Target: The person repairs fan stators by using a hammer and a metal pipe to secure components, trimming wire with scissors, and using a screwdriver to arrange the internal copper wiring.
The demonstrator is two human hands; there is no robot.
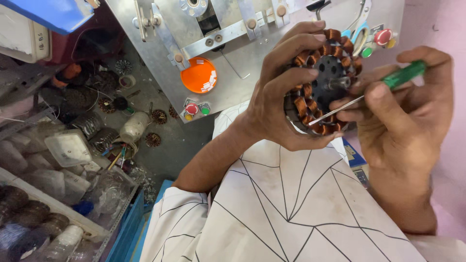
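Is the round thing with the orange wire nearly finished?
Looks mostly wound: copper coils sit on the teeth that show around the stator. In hand: the left hand grips it while the right hand pokes a green-handled screwdriver at the lower coils. I can't tell what remains; fingers hide part of the ring.

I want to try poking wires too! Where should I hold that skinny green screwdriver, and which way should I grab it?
Grip the screwdriver by its thick green handle, coming from the right side, as the right hand does. The handle is fat enough for fingers; the thin metal shaft slants down-left, its tip at the copper coils of the stator the left hand holds, so that end is probably best left free.
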